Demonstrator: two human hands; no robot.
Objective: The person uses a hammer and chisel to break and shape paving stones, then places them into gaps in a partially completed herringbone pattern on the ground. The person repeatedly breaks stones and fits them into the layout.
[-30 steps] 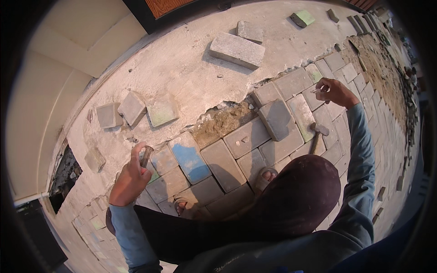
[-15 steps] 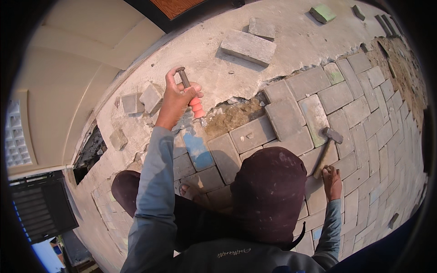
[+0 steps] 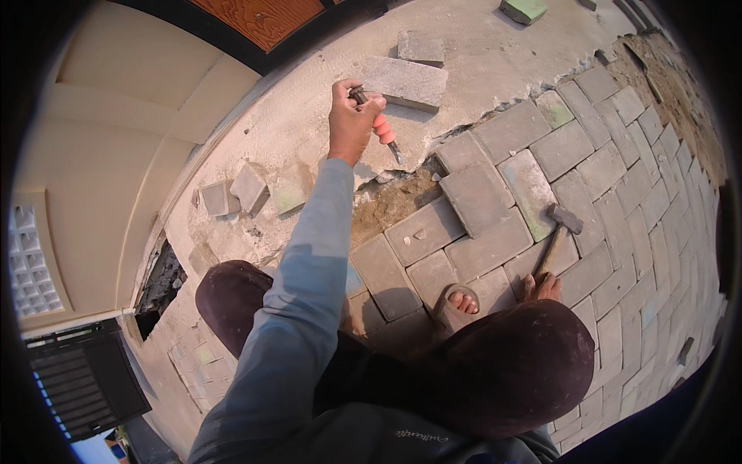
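Observation:
My left hand (image 3: 350,127) is wrapped round a chisel with an orange ribbed grip (image 3: 383,130). The chisel's tip points down, close to the broken concrete edge above a sandy gap (image 3: 394,203). At the right, my right hand (image 3: 544,288) is closed on the wooden handle of a hammer (image 3: 552,249). The hammer's head lies over the laid paving blocks, and my right knee hides the forearm behind that hand. A loose paving block (image 3: 478,193) sits on top of others beside the gap.
Two loose blocks rest on the concrete strip (image 3: 309,89), the larger a long block (image 3: 403,81). Several broken block pieces (image 3: 249,185) lie further left. A dark hole (image 3: 158,290) opens by the wall. My sandalled foot (image 3: 460,301) stands on the paving.
My left hand has carried the chisel right and farther along the concrete edge. My knees and the view have shifted, and my right forearm is now hidden. The right hand still grips the hammer.

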